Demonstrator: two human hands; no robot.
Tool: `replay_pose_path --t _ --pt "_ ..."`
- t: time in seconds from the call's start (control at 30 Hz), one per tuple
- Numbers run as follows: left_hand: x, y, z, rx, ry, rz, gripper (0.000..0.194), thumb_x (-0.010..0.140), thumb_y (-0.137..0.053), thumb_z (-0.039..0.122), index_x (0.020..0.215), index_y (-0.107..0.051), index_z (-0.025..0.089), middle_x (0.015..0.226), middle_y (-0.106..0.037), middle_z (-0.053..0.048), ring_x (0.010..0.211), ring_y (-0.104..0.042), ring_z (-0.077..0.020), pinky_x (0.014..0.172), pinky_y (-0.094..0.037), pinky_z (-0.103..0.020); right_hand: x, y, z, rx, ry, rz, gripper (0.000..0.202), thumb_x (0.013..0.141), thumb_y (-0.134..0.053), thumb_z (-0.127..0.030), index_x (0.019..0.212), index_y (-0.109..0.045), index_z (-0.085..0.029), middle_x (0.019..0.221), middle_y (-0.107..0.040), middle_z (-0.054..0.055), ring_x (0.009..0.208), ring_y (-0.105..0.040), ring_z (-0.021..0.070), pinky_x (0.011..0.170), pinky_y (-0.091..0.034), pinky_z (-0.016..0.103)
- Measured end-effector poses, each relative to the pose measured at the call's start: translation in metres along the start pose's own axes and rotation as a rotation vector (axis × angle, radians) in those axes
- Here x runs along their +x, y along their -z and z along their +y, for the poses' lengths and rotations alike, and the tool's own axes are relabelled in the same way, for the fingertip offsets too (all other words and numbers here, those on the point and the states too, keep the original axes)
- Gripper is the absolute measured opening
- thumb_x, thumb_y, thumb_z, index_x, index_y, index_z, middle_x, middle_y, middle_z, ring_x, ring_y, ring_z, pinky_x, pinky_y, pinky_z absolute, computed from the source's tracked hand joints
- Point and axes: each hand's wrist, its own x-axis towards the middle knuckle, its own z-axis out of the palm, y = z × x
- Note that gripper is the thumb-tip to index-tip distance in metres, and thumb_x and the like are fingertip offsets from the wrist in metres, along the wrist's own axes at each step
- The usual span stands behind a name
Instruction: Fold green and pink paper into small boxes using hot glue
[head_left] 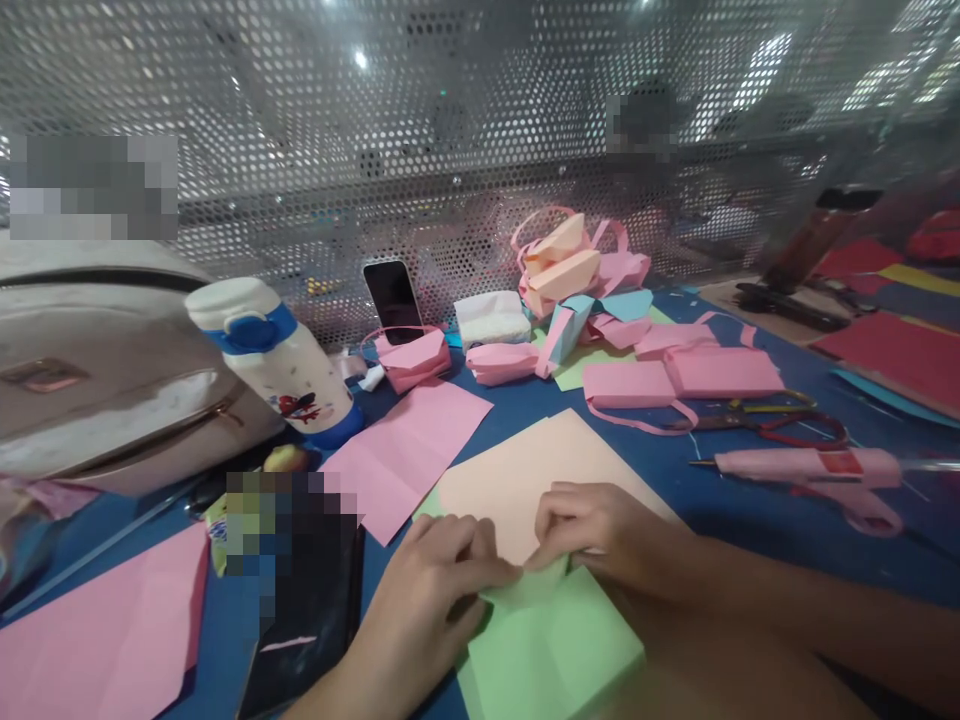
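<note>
A folded green paper point(555, 640) lies near the front edge of the view, with creased flaps at its far end. My left hand point(442, 600) is closed on its left far corner, thumb pressed along the fold. Across from it, my right hand point(600, 535) pinches the flap at the same far end, fingers curled. The two hands' fingertips almost meet over the paper. Just beyond them lies a flat peach sheet point(555, 450), partly under my right hand. What lies beneath the fingertips is hidden.
A pink glue gun point(840, 470) and scissors point(802, 428) lie at the right. Folded pink paper bags point(720, 372) sit behind. A bottle point(285, 370), a backpack point(97, 370) and pink sheets point(412, 450) are at the left. A phone point(394, 298) leans against the perforated metal panel point(420, 200).
</note>
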Motion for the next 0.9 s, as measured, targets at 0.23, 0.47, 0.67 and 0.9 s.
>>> replay_pose_path --t 0.23,0.47,0.67,0.9 --pt "-0.004 0.005 -0.001 0.339 -0.274 0.042 0.031 0.102 -0.039 0.018 0.112 -0.068 0.023 0.088 -0.061 -0.006 0.075 -0.051 -0.0216 0.066 -0.031 -0.035 -0.005 0.007 0.006 -0.318 0.152 -0.066 0.035 0.095 -0.052 -0.012 0.113 -0.072 -0.035 0.094 -0.061 0.003 0.078 -0.048 0.0172 0.068 -0.032 0.030" --pt "-0.013 0.016 0.002 0.424 -0.260 0.038 0.035 0.104 -0.034 0.021 0.111 -0.068 0.025 0.097 -0.063 -0.008 0.082 -0.053 -0.0226 0.069 -0.038 -0.036 -0.013 0.029 -0.003 -0.352 0.030 -0.213 0.043 0.091 -0.053 -0.009 0.119 -0.069 -0.038 0.097 -0.060 0.004 0.082 -0.050 0.0186 0.065 -0.026 0.031" --pt "-0.031 0.018 -0.004 0.457 -0.258 0.055 0.034 0.101 -0.039 0.014 0.111 -0.069 0.025 0.106 -0.064 -0.008 0.085 -0.057 -0.0224 0.066 -0.041 -0.033 -0.026 0.036 -0.007 -0.311 -0.085 -0.188 0.039 0.098 -0.050 -0.013 0.116 -0.071 -0.040 0.092 -0.058 0.003 0.082 -0.050 0.0179 0.065 -0.027 0.030" --pt "-0.036 0.024 0.002 0.342 -0.098 -0.024 0.040 0.084 -0.052 0.003 0.112 -0.068 0.028 0.110 -0.065 -0.005 0.092 -0.059 -0.0227 0.074 -0.044 -0.034 -0.021 0.036 -0.011 -0.270 -0.095 -0.139 0.033 0.098 -0.051 -0.013 0.106 -0.077 -0.032 0.091 -0.062 0.003 0.083 -0.056 0.0165 0.066 -0.035 0.028"
